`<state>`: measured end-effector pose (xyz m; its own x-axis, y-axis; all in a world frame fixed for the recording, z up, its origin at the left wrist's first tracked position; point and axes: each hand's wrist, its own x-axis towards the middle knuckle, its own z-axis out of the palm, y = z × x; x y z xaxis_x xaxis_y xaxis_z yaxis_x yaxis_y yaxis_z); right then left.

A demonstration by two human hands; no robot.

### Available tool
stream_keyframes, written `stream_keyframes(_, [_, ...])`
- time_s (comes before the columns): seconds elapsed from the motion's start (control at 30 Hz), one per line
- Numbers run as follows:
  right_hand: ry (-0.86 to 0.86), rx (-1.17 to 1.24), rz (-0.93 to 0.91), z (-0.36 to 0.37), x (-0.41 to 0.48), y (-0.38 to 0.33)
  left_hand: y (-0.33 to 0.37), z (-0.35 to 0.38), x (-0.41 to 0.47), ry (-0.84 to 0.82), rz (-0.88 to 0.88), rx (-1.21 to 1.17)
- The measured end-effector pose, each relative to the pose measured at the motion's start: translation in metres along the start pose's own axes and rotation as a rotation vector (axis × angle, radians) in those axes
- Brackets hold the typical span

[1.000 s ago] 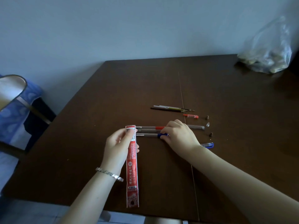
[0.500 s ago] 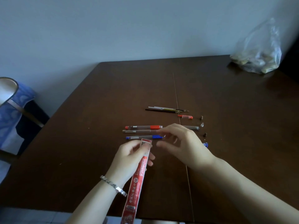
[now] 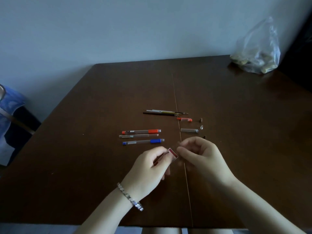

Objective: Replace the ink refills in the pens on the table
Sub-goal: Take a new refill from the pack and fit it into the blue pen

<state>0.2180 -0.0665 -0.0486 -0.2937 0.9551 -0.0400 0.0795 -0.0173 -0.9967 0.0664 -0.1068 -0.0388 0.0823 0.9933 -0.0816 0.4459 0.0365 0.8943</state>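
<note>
My left hand point(image 3: 150, 169) grips a red refill packet point(image 3: 170, 154), its open end pointing up and right. My right hand point(image 3: 200, 156) hovers at that end, thumb and fingers pinched close to the packet's mouth; whether it holds anything is hidden. Three pen barrels lie side by side beyond the hands: a red-grip pen point(image 3: 141, 131), a clear pen point(image 3: 138, 136) and a blue-grip pen point(image 3: 143, 141). Loose refills point(image 3: 166, 112) lie further back. A red cap point(image 3: 184, 119), a clear cap point(image 3: 189, 130) and small tip pieces point(image 3: 201, 120) rest to their right.
The dark brown table point(image 3: 101, 166) has a seam running front to back near my right hand. A clear plastic bag point(image 3: 258, 53) sits at the far right corner. A chair with blue cloth point(image 3: 8, 119) stands left of the table.
My left hand has tilted the red packet and drawn it toward me, so most of it is hidden. My right hand has left the pens and come to the packet's top end.
</note>
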Motion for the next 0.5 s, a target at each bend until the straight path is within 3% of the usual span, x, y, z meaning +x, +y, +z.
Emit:
stream_keyframes(0.07, [0.031,0.028,-0.015,-0.001,-0.003,0.001,0.0,-0.001,-0.002,-0.025,0.023,-0.038])
stream_keyframes(0.2, [0.073,-0.283,-0.214,-0.005,-0.008,0.0,-0.002,-0.003,-0.004,-0.05,0.019,-0.009])
stream_keyframes(0.5, [-0.173,-0.388,-0.276,-0.018,-0.005,-0.004,0.003,-0.006,0.001,-0.13,0.061,0.087])
